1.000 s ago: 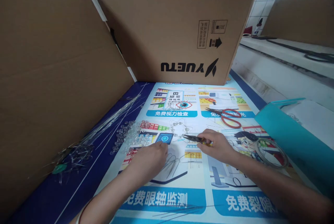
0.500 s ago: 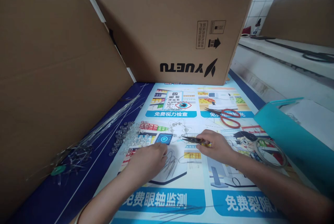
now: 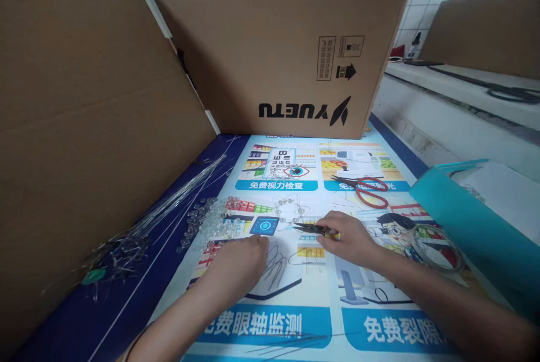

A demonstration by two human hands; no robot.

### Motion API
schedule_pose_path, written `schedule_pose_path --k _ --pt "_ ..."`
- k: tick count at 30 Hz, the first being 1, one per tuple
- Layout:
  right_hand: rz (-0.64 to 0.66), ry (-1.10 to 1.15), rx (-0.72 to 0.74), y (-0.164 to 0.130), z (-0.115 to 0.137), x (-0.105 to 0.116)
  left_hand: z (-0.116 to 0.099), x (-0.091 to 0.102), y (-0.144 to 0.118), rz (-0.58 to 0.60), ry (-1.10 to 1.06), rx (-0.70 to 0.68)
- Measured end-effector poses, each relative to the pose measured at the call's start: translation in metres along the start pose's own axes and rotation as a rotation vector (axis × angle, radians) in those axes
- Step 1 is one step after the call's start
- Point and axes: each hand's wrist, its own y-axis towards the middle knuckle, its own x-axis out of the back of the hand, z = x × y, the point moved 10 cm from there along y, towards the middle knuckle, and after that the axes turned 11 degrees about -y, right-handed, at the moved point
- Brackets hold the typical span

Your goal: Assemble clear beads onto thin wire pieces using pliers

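My right hand (image 3: 348, 237) is wrapped round a pair of needle-nose pliers (image 3: 311, 228), whose dark jaws point left. Just beyond the jaw tips lies a ring of clear beads (image 3: 289, 210) with thin wire loops round it. My left hand (image 3: 241, 262) is closed, its back toward me. Its fingertips are hidden, so whatever they pinch cannot be made out. Several bent wire pieces (image 3: 276, 266) lie right beside its fingers. A loose pile of clear beads (image 3: 215, 220) is spread beyond the left hand, to the left.
Red-handled scissors (image 3: 371, 192) lie behind the right hand. A coil of wire (image 3: 436, 247) rests by the right forearm, near a teal box (image 3: 468, 210). Long straight wires (image 3: 177, 196) run along the left, and more wires (image 3: 295, 340) lie in front. Cardboard panels (image 3: 253, 41) stand behind and left.
My left hand has drawn slightly toward me, and the pliers in my right hand have dropped a little lower. Both hands keep their closed shape; the beads stay where they were.
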Motion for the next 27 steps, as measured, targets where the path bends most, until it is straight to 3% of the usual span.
schedule_pose_path --k 13,22,27 --pt "-0.03 -0.03 0.025 -0.001 0.002 0.0 -0.003 -0.001 -0.003 -0.005 0.071 -0.016" --pt "0.0 0.01 0.068 -0.001 0.006 0.0 0.002 0.012 -0.003 -0.014 -0.137 0.042" --pt "0.025 0.097 0.052 -0.002 0.01 0.001 -0.001 0.02 -0.006 -0.051 -0.373 0.037"
